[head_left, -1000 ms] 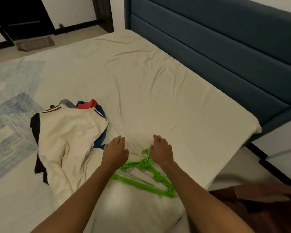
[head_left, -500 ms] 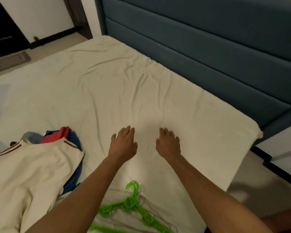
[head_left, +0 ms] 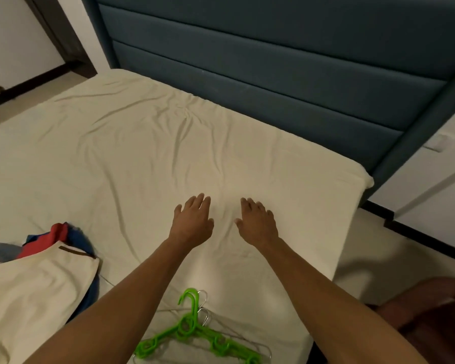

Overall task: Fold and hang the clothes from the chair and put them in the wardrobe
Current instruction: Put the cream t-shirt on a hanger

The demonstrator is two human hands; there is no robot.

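A pile of clothes lies at the lower left of the bed: a cream garment [head_left: 34, 292] with a brown trim on top, red and blue pieces [head_left: 61, 233] under it. Green plastic hangers [head_left: 192, 329] and thin wire hangers [head_left: 208, 315] lie on the sheet near the bed's front edge, between my forearms. My left hand [head_left: 192, 222] and my right hand [head_left: 258, 224] are stretched forward side by side, palms down, fingers straight, flat over the bare cream sheet [head_left: 147, 158]. Neither hand holds anything.
A dark teal padded headboard [head_left: 273, 69] runs along the bed's far right side. A brown chair [head_left: 436, 311] shows at the lower right, on the floor beside the bed. A dark door frame [head_left: 61, 35] stands at the upper left.
Both hands left the hangers and moved forward onto the bare sheet. The view tilted up and right, so hangers and clothes pile slid lower in the frame.
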